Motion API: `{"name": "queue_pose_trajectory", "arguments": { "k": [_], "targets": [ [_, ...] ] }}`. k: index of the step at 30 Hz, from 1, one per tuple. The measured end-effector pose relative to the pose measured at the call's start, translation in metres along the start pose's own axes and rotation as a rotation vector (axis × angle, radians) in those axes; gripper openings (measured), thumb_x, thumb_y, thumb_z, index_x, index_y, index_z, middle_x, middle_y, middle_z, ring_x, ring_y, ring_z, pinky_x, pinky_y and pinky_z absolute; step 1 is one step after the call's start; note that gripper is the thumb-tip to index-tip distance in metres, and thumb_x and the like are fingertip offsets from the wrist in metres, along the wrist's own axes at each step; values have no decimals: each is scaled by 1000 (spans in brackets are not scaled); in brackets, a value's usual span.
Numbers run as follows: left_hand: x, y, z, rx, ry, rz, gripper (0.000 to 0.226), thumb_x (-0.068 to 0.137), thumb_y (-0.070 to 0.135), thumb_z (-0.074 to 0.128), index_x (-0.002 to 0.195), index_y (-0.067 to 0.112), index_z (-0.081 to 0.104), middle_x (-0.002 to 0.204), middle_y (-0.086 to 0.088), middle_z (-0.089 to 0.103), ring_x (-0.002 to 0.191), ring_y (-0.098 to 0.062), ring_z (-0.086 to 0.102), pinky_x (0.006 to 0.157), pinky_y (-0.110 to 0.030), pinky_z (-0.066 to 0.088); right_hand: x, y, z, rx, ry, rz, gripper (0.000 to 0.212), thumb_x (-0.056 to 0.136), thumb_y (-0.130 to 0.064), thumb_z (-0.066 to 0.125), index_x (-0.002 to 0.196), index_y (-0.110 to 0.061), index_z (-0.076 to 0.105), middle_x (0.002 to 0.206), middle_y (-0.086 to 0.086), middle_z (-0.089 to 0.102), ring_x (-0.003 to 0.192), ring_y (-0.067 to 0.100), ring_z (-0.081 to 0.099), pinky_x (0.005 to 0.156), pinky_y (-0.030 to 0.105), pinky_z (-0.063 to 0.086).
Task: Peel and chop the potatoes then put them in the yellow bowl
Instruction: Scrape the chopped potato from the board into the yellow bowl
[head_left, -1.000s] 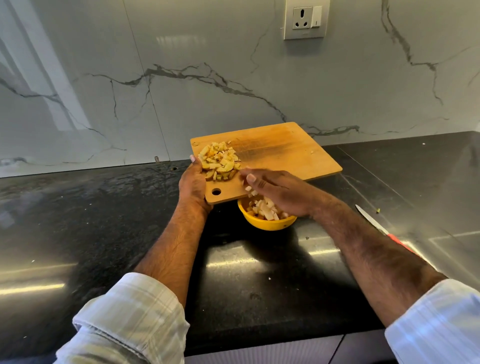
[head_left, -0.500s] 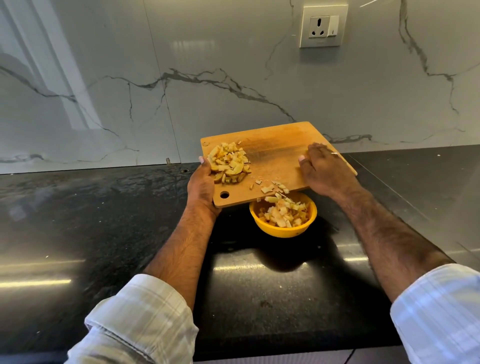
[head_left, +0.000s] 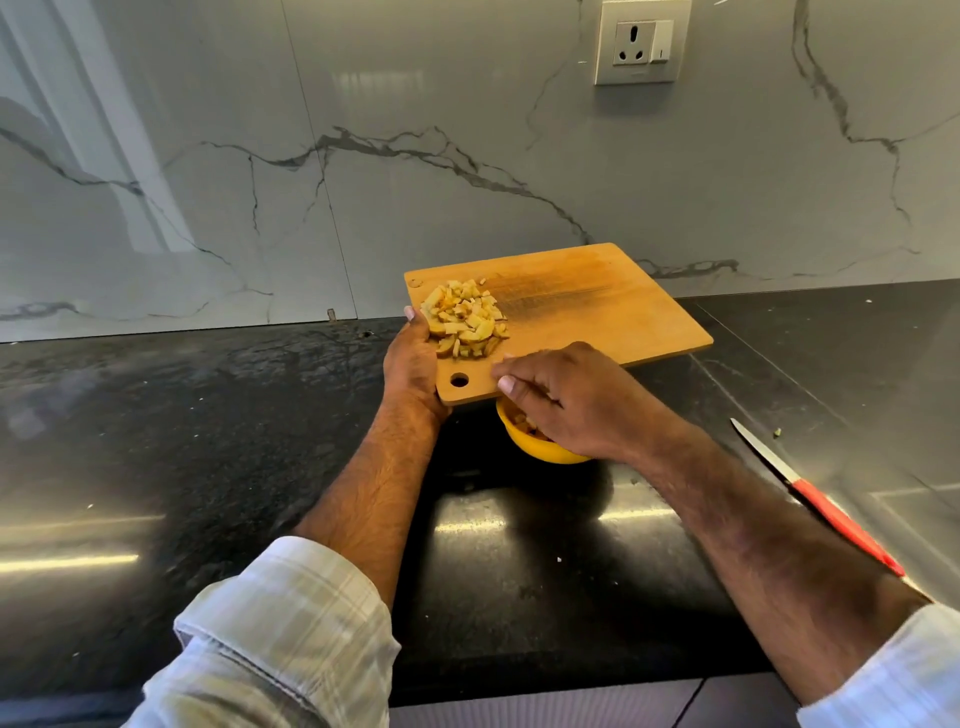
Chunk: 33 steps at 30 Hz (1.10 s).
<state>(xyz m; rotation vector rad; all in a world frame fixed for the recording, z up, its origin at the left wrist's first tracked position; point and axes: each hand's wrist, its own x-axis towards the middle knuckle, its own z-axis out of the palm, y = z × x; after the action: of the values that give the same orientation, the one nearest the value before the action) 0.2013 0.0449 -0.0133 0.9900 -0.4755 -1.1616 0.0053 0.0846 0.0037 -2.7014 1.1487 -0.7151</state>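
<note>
Head view: left hand (head_left: 413, 364) grips the cutting board (head_left: 587, 312) above the yellow bowl (head_left: 540, 449); chopped potatoes (head_left: 465, 318) lie at ten o'clock from the nearer, loosely curled right hand (head_left: 566, 400), which holds nothing visible.

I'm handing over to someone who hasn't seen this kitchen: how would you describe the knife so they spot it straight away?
Start at the black countertop under the marble wall, and find the wooden cutting board held over the yellow bowl. To the right of both, past the right forearm, the knife lies flat on the counter, untouched. Its red handle, nearest the person, is the only red thing here.
</note>
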Motion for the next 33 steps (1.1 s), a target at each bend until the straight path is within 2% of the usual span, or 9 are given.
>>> {"name": "queue_pose_trajectory", "arguments": {
  "k": [2,4,8,11,15,17,20,27,33],
  "targets": [
    [0,0,1,11,7,-13,46,108,53,51,125,14,70,101,-12,81,89,-31,80,64,-47,66,-1,4,-7,38,86,-16,41,101,-54,50,118,-27,75,104,-13,77,89,2,67,80,33,57],
    [0,0,1,16,8,-21,46,107,54,52,124,15,71,103,-13,81,91,-33,80,66,-52,66,6,13,-12,59,191,0,32,97,-49,63,118,-28,74,111,-16,73,97,-1,64,87,33,55],
    [0,1,4,25,30,-25,52,106,57,52,124,13,72,110,-15,80,96,-36,79,84,-62,63,41,24,-13,36,94,40,71,87,-62,67,150,-37,46,151,-11,41,142,16,38,112,45,42],
    [1,2,4,-31,12,-49,57,107,56,50,128,7,71,115,-19,78,103,-39,77,95,-65,58,75,26,-10,-34,-44,-20,97,81,-69,69,161,-42,21,169,-9,15,155,22,18,121,53,30],
    [-1,4,3,-53,-28,-83,54,109,52,49,127,6,72,116,-19,78,104,-38,77,93,-60,61,108,34,-11,-58,-265,-38,113,73,-78,71,161,-51,5,172,-19,-7,159,13,-3,127,49,13],
    [-1,5,3,-42,-35,-102,52,109,50,50,128,7,72,115,-18,78,103,-37,77,90,-58,62,118,38,-8,-38,-316,-48,113,66,-88,64,159,-55,10,171,-22,-4,158,10,-3,128,50,12],
    [-3,6,5,-6,-35,-109,51,109,50,50,126,8,73,111,-17,79,101,-36,78,85,-56,64,124,47,-3,-25,-268,-63,98,65,-93,57,153,-61,28,167,-25,15,155,13,17,124,51,25],
    [-5,3,7,59,-18,-91,50,108,54,50,122,13,74,109,-15,80,100,-36,78,83,-56,64,112,46,-4,-103,-89,-134,61,83,-72,55,138,-46,61,145,-15,46,135,16,46,111,47,45],
    [-7,2,8,78,-8,-80,48,108,54,52,114,12,75,94,-12,80,75,-29,79,59,-45,63,86,47,-9,-133,-41,-143,48,90,-60,58,134,-43,65,136,-13,54,127,14,51,106,43,49]
  ]
}}
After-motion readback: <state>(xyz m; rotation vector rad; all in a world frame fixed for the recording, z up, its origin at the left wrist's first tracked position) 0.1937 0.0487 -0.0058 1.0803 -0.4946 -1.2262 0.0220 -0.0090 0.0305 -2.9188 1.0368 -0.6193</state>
